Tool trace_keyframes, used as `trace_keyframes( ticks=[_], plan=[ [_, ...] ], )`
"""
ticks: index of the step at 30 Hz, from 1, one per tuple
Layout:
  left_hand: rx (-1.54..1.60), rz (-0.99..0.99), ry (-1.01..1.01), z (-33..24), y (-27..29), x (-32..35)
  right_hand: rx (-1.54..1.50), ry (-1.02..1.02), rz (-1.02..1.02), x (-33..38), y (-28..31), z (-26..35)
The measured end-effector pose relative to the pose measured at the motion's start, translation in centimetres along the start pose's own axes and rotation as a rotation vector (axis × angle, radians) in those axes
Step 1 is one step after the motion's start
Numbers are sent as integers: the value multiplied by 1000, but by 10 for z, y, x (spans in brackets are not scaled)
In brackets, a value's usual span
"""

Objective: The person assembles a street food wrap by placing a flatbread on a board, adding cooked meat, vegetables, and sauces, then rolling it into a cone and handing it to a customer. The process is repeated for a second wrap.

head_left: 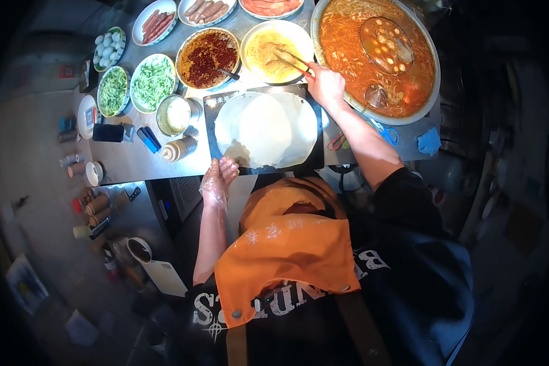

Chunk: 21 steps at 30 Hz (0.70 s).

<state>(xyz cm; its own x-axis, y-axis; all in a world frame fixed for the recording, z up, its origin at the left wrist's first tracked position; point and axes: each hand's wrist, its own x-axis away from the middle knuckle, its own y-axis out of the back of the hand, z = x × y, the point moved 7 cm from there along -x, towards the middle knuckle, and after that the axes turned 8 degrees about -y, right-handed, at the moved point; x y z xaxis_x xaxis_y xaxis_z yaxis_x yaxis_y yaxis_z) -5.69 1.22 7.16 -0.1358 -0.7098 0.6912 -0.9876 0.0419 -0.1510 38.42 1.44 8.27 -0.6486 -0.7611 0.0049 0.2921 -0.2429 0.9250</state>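
Orange apron [287,244] nearest, gloved L hand [218,182] open — at wrap [265,129] edge, R hand [325,84] gripping chopsticks [293,61] — probably in noodles [273,52].

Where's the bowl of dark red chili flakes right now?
In the head view, the round metal bowl of dark red chili flakes sits behind the black board's left corner, between the chopped-greens bowl and the yellow shredded-food bowl.

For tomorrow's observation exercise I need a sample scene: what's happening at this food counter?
A person in an orange apron stands at a metal counter. The right hand holds chopsticks in a round bowl of yellow shredded food. The left hand, in a clear plastic glove, rests by the edge of a thin white round flatbread spread on a black board.
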Motion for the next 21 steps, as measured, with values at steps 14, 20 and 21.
trace_keyframes(
  ticks=[14, 20, 21],
  plan=[
    [-367, 294, -243, -16, -64, -111, -786, -218, 252, 142, -42, -2],
    [-900, 548, -851, -13, -126, -128, -427, -84, 45, 217, -76, 5],
    [-829, 572, -746, -5, -131, -133, -559, -101, 56, 223, -71, 2]
  ],
)
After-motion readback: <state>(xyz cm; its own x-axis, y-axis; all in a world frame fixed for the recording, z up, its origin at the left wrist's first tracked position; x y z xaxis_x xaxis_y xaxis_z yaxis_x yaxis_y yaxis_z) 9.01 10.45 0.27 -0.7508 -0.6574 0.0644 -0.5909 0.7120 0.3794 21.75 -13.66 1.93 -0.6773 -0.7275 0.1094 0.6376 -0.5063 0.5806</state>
